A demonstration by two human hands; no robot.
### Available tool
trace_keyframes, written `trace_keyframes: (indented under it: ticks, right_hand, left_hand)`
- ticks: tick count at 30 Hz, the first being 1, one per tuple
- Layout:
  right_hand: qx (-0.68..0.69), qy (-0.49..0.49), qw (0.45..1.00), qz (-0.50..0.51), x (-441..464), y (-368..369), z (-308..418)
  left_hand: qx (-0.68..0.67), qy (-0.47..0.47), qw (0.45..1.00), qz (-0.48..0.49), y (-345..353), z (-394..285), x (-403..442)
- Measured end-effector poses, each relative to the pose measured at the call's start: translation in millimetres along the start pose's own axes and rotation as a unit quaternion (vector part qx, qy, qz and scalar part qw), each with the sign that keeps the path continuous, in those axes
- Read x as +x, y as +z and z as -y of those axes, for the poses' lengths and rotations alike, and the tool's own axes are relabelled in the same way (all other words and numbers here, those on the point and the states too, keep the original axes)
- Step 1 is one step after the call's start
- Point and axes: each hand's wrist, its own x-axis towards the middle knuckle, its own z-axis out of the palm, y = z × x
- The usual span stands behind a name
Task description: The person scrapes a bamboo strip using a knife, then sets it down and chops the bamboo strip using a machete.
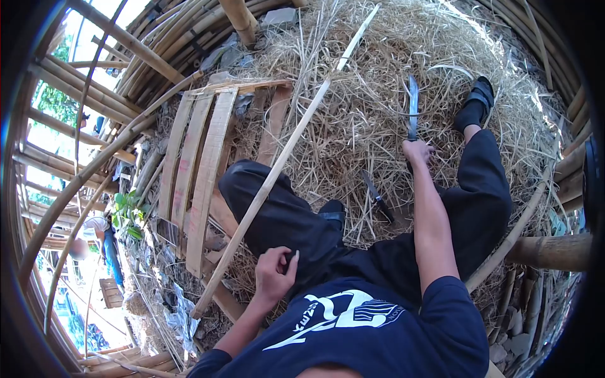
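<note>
My right hand [418, 153] is closed round the handle of a machete [413, 104], its blade pointing away from me over the straw. A smaller knife with a dark handle [380, 200] lies on the straw between my legs. My left hand [275, 275] is by my left thigh with its fingers curled; a small pale tip shows at the fingers, too small to name. Beside that hand, a long split bamboo strip [283, 159] slants across my left leg, apart from the fingers.
Wooden slats nailed like a pallet [200, 145] lie to the left of my leg. Dry straw [372, 57] covers the ground ahead. Bamboo poles [82, 88] form a frame on the left, and a thick bamboo pole [548, 253] juts in at right. Another person [104, 233] is outside on the left.
</note>
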Motion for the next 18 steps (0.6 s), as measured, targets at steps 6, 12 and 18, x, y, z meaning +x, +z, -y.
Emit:
trace_keyframes:
  ticks: [6, 12, 18]
  right_hand:
    - [0.151, -0.026, 0.986, 0.064, 38.2, 10.7, -0.9]
    - [0.465, -0.004, 0.862, 0.203, 32.2, 5.7, 1.9]
    - [-0.047, -0.001, 0.999, 0.012, -27.4, -33.1, 5.6]
  left_hand:
    - [-0.431, -0.391, 0.785, -0.214, 6.4, 41.3, -4.1]
    - [-0.439, -0.34, 0.803, -0.218, -4.1, 41.7, 12.8]
    - [-0.286, -0.131, 0.863, -0.396, -37.3, 21.0, 85.2]
